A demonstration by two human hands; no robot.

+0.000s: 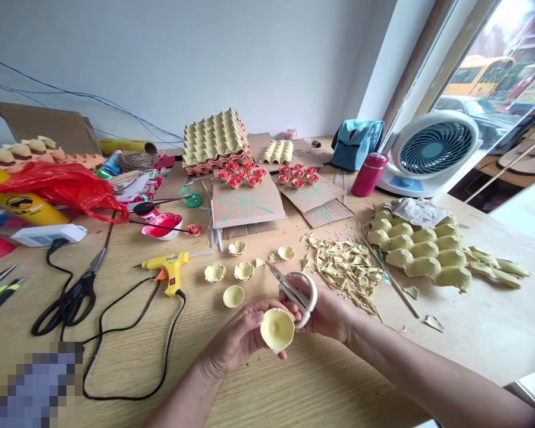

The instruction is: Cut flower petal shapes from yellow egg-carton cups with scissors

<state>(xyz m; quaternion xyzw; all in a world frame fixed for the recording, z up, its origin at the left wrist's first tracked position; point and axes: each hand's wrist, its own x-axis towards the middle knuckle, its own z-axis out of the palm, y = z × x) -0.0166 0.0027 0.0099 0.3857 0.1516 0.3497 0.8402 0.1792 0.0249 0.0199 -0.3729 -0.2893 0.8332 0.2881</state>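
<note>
Low in the middle of the frame, a round yellow cup point(277, 329) of matte moulded pulp sits in my left hand point(236, 336), its hollow facing me, its rim slightly uneven and a small circle pressed into its floor. My thumb lies along its left side near the rim and the other fingers of that hand curl beneath, gripping it between them. The fingers of my right hand point(325, 312) are closed round the pale, smooth handles of the scissors point(305, 297); the steel blades point to the upper left, and a handle loop stands just beside the cup's right edge. I cannot tell whether my right fingertips touch the cup.

Just above my hands, on the wood-grained tabletop point(294, 392), a plain cup point(233, 296) lies hollow upward; beyond it, lobed cups point(243, 271) with scalloped, petal-like edges are loosely scattered. Right of centre spreads a heap of thin, curling shreds point(345, 270), then a rough, domed egg tray point(421, 252). Left of centre lies a glossy yellow glue gun point(167, 267) with its looping black cord point(167, 351). Higher up, layered red flowers point(243, 172) rest on flat brown cardboard point(247, 208), and behind them stand peaked, stacked trays point(214, 139).
</note>
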